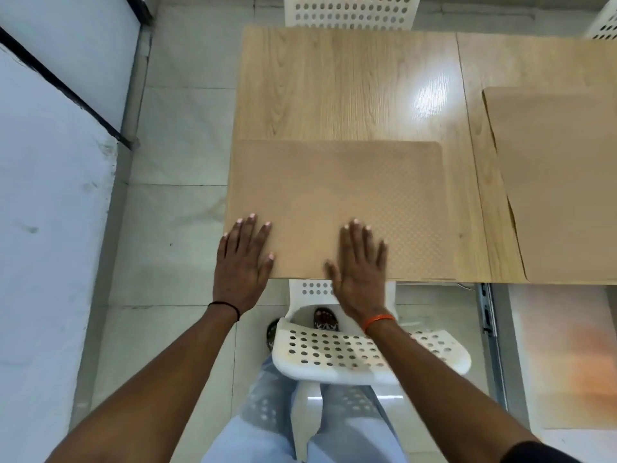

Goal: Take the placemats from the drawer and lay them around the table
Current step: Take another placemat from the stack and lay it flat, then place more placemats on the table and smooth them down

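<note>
A pale wood-grain worktop [350, 85] stood on a floor of light grey tiles [177, 135], with a white wall [50, 228] to the left. Two panels of the worktop met at a seam right of centre. A tan textured placemat [334, 195] lay flat on the near left corner of the worktop, its near edge flush with the worktop's near edge and its left edge at the worktop's left edge. The left hand [243, 262] rested on the placemat's near left corner, fingers straight and spread, holding nothing. The right hand [360, 269] lay flat on the placemat's near edge, fingers likewise extended and slightly blurred, the thumb splayed to the left. A black band circled the left wrist and an orange band [379, 320] the right. A second placemat [561, 182] of the same colour lay on the right panel, apart from the first and cut off by the frame edge. A white perforated chair [350, 352] stood below the hands, tucked against the worktop's near edge; another white perforated chair [350, 11] stood at the far side. The person's light blue trousers showed beneath the near chair.
</note>
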